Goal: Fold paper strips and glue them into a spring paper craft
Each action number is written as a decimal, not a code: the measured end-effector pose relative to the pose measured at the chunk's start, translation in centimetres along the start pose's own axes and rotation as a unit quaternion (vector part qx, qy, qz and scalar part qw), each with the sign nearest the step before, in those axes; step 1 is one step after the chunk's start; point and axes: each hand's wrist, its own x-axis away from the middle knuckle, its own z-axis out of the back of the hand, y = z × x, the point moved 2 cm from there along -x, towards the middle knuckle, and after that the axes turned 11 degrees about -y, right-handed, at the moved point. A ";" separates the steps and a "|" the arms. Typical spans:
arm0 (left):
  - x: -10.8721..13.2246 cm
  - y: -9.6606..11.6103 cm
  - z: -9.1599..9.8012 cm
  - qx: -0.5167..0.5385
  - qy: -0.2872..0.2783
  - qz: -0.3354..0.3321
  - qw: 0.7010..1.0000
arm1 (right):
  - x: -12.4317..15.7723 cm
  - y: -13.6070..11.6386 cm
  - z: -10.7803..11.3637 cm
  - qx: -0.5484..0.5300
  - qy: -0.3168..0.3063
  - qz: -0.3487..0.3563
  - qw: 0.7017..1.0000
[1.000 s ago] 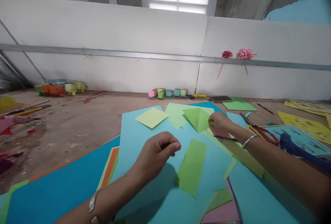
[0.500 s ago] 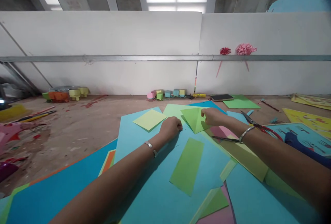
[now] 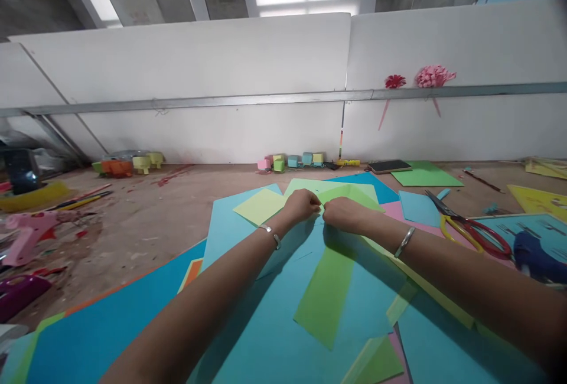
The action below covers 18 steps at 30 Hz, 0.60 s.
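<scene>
My left hand [image 3: 303,207] is closed in a pinch at the near left corner of a folded green paper [image 3: 352,193]. Right beside it, my right hand [image 3: 344,216] is pinched on the same corner, and the fingertips of both hands almost meet. The fingers hide part of the fold. Under the hands lies a large light blue sheet [image 3: 248,313]. A green paper strip [image 3: 325,298] rests on it, nearer to me. To the left of my left hand lies a pale yellow square of paper [image 3: 260,206].
Scissors [image 3: 472,227] lie right of my right forearm, by a dark blue tool [image 3: 538,254]. A phone [image 3: 390,166] and small paper blocks [image 3: 292,161] stand near the wall. A pink glue gun [image 3: 31,230] is at the left.
My right hand has moved left and down, bringing the green paper's corner to my left hand. My left hand has shifted slightly right and up. The view has tilted a little.
</scene>
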 end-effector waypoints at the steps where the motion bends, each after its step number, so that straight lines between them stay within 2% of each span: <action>1: -0.5 0.1 -0.1 0.004 -0.004 -0.002 1.000 | -0.1 0.0 -0.1 0.001 0.003 -0.004 1.000; 6: -2.2 0.9 -0.9 0.007 -0.010 -0.004 1.000 | 0.2 1.5 -0.4 -0.037 0.038 -0.031 0.998; 11: -2.7 1.5 -1.0 -0.014 0.003 -0.003 1.000 | 1.9 3.4 0.1 -0.111 0.115 -0.054 0.986; 15: -1.9 1.1 -0.9 -0.044 0.020 0.001 0.999 | 3.3 3.3 1.5 -0.178 0.165 -0.015 0.970; 18: -1.0 -0.1 -0.6 -0.058 0.022 0.018 0.998 | 5.8 3.0 1.9 -0.220 0.180 0.025 0.958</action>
